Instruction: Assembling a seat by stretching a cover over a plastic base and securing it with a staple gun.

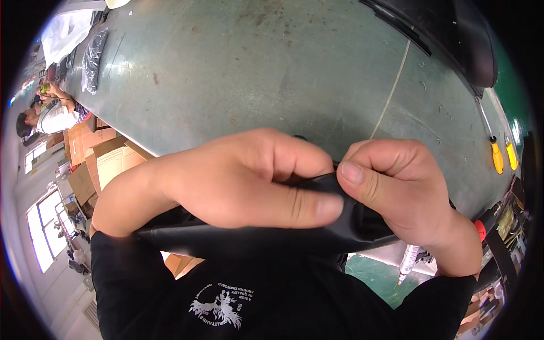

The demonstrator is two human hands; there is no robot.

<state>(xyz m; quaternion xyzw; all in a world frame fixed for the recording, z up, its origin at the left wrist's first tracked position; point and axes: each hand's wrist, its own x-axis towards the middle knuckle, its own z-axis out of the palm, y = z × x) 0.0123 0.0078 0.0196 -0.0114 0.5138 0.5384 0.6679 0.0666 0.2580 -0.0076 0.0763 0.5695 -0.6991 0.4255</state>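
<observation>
Both hands meet in front of my chest on a black, smooth, leather-like sheet (272, 241). My left hand (243, 181) pinches its upper edge, the thumb lying flat along the near face and the fingers curled behind. Close beside it, my right hand (396, 187) grips the same edge between thumb and bent forefinger. Between the two thumbs the material is drawn up into a small peak and folds. The rest of the sheet stretches sideways beneath both wrists, and its far side is hidden by my hands.
A green worktable (243, 73) spreads ahead. Large black curved panels (459, 39) lie at its far right, near two yellow-handled screwdrivers (497, 156). A plastic-wrapped black bundle (93, 62) rests at the left edge. Cardboard boxes (113, 161) stand left; a person (54, 116) is beyond.
</observation>
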